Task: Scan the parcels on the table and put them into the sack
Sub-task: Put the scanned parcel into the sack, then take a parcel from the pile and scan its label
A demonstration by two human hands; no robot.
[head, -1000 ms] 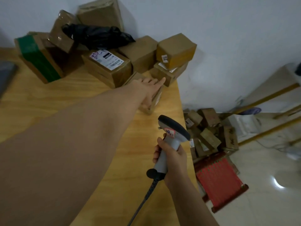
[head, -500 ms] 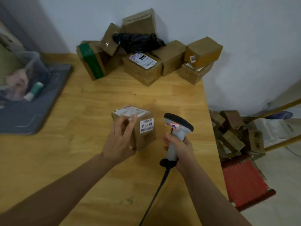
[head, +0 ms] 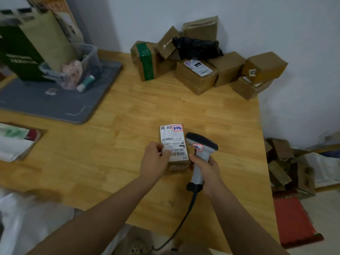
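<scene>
Steadying a small brown parcel [head: 174, 146] on the wooden table [head: 110, 153] at the centre of the frame, we have its white shipping label [head: 171, 137] turned face-up so that the barcodes lie open to the reader. Our left hand [head: 155, 160] grips the parcel's near left edge with its fingers curled onto the label's corner. This pins the box flat and, we judge, stops it sliding. Our right hand [head: 207, 167] is wrapped tight round the grey handle of the barcode scanner [head: 201, 145], whose dark head sits low and just beside the parcel's right edge. Its window faces away from us, so we cannot tell whether the beam meets a barcode. The cable [head: 184, 216] trails off the table's near edge, leaving the wrist free. More parcels [head: 200, 74], presumably unscanned, sit stacked against the wall at upper centre, well apart from our hands. At lower left, white material [head: 27, 227] may be the sack, though it is too blurred to say. This parcel is not yet bagged.
</scene>
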